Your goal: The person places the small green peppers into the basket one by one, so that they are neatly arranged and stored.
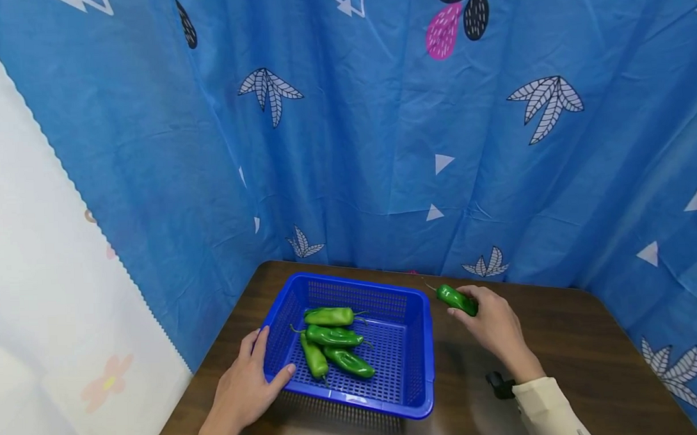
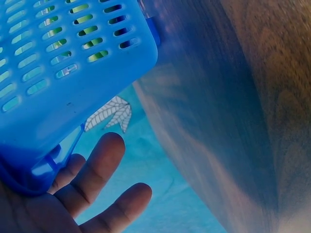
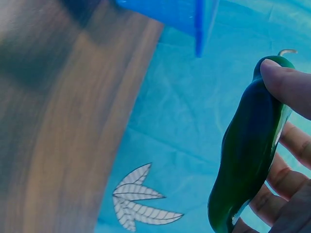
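Note:
A blue plastic basket [image 1: 389, 405] with slotted walls stands in front of me, with several green peppers [image 1: 332, 336] lying on its left side. My left hand [image 1: 245, 381] holds its left rim, the thumb over the edge and the other fingers outside; in the left wrist view those fingers [image 2: 104, 160] extend past the rim. To the right of the basket, my right hand [image 1: 493, 321] holds one green pepper [image 1: 452, 297] above the table, its thin stem pointing left. The right wrist view shows this long, dark pepper [image 3: 248, 145] between thumb and fingers.
Everything is over a dark brown wooden table [image 1: 566, 351]. A blue patterned curtain [image 1: 352, 147] hangs behind the table's back edge and along its right. A white cloth [image 1: 57, 285] with faint flowers hangs at the left.

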Tool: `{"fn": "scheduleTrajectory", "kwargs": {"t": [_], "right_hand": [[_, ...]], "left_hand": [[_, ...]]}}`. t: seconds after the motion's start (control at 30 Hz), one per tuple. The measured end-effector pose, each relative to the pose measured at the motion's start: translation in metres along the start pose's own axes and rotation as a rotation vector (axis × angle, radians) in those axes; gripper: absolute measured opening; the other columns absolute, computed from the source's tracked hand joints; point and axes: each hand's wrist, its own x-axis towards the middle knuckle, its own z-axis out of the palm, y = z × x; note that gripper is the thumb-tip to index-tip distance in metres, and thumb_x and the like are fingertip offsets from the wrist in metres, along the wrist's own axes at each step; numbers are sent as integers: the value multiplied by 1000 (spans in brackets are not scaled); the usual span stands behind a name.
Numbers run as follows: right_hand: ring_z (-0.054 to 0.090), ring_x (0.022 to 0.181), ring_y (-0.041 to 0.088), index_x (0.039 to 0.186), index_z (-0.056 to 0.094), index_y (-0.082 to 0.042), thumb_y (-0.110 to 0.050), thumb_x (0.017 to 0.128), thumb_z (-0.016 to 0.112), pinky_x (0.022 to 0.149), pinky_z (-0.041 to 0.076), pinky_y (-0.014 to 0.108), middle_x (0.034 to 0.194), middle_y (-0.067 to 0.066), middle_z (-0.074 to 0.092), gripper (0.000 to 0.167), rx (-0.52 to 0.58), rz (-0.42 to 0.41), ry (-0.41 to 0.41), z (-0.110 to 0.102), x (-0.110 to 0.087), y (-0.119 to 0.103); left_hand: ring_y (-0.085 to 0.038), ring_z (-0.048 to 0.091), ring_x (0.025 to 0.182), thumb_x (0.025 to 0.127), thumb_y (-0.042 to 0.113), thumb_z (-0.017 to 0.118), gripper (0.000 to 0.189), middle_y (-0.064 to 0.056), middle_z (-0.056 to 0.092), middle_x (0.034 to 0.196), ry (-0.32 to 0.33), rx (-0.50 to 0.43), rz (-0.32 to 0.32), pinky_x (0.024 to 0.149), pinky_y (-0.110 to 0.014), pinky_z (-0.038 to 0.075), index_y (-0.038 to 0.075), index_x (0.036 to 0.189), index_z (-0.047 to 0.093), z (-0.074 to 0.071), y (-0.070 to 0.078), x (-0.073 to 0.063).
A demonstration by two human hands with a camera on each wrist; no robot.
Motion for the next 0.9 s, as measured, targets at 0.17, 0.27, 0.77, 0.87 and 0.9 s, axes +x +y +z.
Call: {"fn": "scheduleTrajectory", "kwargs": {"t": [0.17, 0.27, 0.77, 0.87, 0.9], "right_hand": [[62, 85, 23, 126, 66, -12, -35, 86, 80, 67, 51, 41, 112, 12, 68, 48, 0, -10, -6, -2, 6, -13], [63, 86, 24, 126, 66, -12, -35, 86, 80, 68, 52, 42, 112, 12, 68, 48, -1, -22, -8, -1, 10, -21], [65, 92, 24, 127, 67, -16, -37, 85, 81, 70, 54, 41, 117, 9, 68, 49, 46, -72, -50, 14, 26, -66], [65, 93, 23, 126, 67, -15, -37, 84, 82, 70, 54, 41, 116, 9, 68, 50, 55, -95, -48, 18, 31, -75], [66, 93, 23, 126, 67, -16, -37, 84, 82, 70, 54, 41, 116, 8, 69, 49, 56, -104, -47, 19, 32, -77]], "left_hand": [[-38, 63, 118, 82, 86, 47, 106, -15, 34, 155, -11, -2, -2, 78, -53, 55, 12, 157, 32, 0, 0, -1], [-37, 64, 117, 82, 86, 47, 106, -15, 35, 155, -11, -4, -2, 78, -52, 55, 12, 157, 32, 0, 0, -1], [-36, 65, 115, 82, 86, 47, 105, -15, 37, 154, 11, 3, 3, 78, -51, 56, 13, 157, 33, 0, -1, -1], [-35, 67, 111, 83, 84, 49, 103, -15, 39, 152, 30, 4, 18, 74, -50, 55, 13, 157, 34, 0, 0, -1], [-34, 67, 110, 83, 84, 49, 103, -15, 40, 152, 37, 4, 23, 73, -49, 55, 13, 156, 34, -1, 0, -2]]}}
